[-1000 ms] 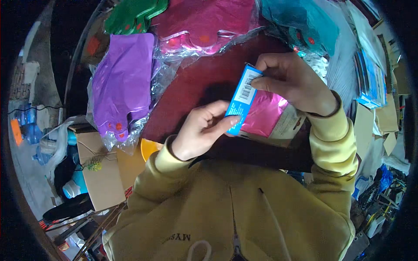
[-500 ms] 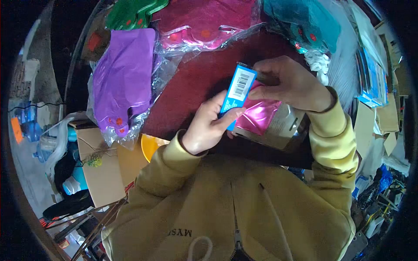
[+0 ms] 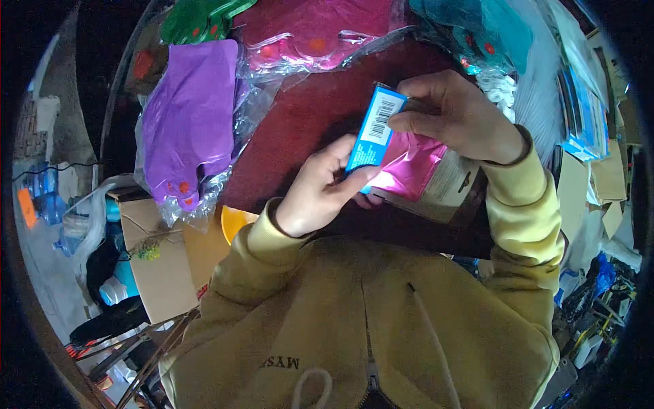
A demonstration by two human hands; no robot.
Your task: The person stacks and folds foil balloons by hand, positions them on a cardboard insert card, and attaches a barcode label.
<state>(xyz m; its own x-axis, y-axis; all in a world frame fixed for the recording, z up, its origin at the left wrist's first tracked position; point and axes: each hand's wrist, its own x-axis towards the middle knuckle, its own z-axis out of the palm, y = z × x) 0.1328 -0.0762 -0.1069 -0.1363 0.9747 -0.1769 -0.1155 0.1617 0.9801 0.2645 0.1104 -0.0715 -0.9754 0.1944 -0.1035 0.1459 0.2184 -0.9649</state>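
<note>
My left hand (image 3: 323, 187) grips the lower end of a blue card with a white barcode label (image 3: 381, 119), thumb on top. Behind the card lies a shiny pink foil piece (image 3: 412, 174) in a clear packet, whose pale backing with a dark hang slot (image 3: 458, 191) sticks out to the right. My right hand (image 3: 460, 116) pinches the upper right edge of the blue card between thumb and fingers. All of this is held above the dark red tabletop (image 3: 306, 112). The left fingers under the packet are mostly hidden.
Purple foil pieces (image 3: 194, 116) in clear wrap lie at the left. Magenta (image 3: 320, 24), green (image 3: 204, 17) and teal (image 3: 487, 31) ones lie along the back. A cardboard box (image 3: 157, 266) and a yellow round item (image 3: 235, 221) are at the lower left. Blue-edged packs (image 3: 582, 119) stand at the right.
My right hand has shifted up slightly, its thumb now on the blue card's edge. The card has moved up a little, and more of the packet's pale backing shows.
</note>
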